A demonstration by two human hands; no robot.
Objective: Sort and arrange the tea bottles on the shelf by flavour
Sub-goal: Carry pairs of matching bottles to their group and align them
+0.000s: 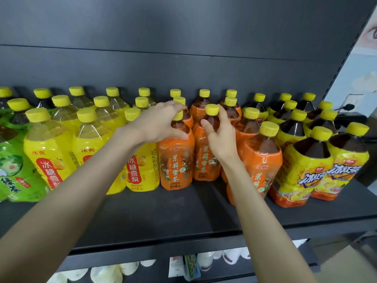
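As the shelf already held flavour blocks, green bottles left, pear bottles, jasmine bottles, then iced-tea bottles right, we judged only tidying remained, our left hand and right hand each with fingers curled round a near jasmine bottle's neck.

Smooth and matt, like painted metal: flat black shelf board. Shiny, crinkly film over see-through plastic: tall orange-wrapped tea bottles. Dull plastic, not shiny: round yellow bottle caps.
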